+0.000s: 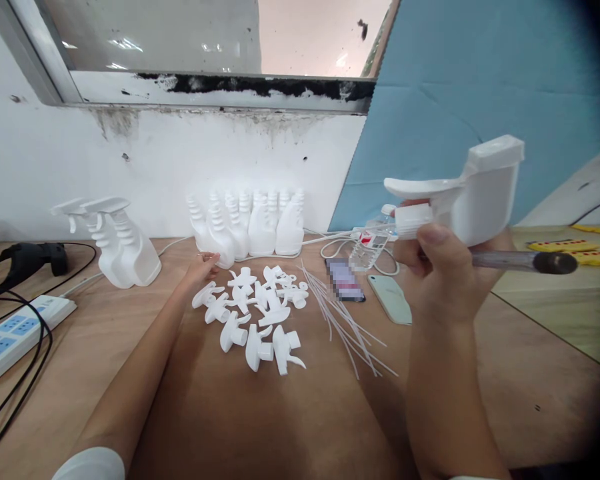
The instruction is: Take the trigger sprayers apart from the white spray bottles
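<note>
My right hand (443,267) is raised at the right, closed round a white spray head (485,193) and a dark rod (525,261). A thin white tube runs left from the spray head's collar. My left hand (207,265) reaches to the base of a white bottle (220,233) at the front left of a bottle group; its fingers are partly bent round the base. Several loose white spray heads (257,343) lie in a pile in front of the bottles. Thin white tubes (343,320) are spread beside the pile.
Two bottles with spray heads (130,247) stand at the left, near a power strip (20,337) and black cables. Right of the tubes lie a dark phone (345,280) and a pale green phone (390,299), with a clear water bottle (370,243) behind. A wall backs the table.
</note>
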Tool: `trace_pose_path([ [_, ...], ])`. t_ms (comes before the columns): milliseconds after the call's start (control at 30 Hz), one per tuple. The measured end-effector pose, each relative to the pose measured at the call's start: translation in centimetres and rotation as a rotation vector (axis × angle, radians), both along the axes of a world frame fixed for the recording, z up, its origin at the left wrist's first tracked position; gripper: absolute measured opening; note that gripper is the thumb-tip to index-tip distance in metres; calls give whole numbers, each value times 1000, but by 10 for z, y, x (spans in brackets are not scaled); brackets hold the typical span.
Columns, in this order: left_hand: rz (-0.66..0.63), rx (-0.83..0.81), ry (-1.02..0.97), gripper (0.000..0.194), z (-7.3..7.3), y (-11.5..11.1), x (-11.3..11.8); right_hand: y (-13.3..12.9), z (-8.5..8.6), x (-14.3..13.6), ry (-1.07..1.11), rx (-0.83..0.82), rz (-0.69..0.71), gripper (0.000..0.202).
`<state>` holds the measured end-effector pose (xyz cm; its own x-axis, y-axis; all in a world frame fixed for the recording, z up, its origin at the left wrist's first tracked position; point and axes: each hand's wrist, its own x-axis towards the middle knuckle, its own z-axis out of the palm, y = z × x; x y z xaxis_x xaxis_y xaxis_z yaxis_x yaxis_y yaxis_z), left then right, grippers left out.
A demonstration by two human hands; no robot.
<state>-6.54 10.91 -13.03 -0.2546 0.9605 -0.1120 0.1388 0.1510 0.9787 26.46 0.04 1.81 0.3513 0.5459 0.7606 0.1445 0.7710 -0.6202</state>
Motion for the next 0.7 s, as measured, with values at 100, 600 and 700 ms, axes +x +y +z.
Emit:
trace_pose_path([
  [100,17,6,8,34,2,-2,1,-3,3,-4,1,47,81,25],
  [600,-123,497,-30,29,90,-60,49,-2,-9,-10,-510,22,-72,23],
  [700,-306,551,30,33,108,-92,69,-4,-14,-19,-813,28,-76,20],
])
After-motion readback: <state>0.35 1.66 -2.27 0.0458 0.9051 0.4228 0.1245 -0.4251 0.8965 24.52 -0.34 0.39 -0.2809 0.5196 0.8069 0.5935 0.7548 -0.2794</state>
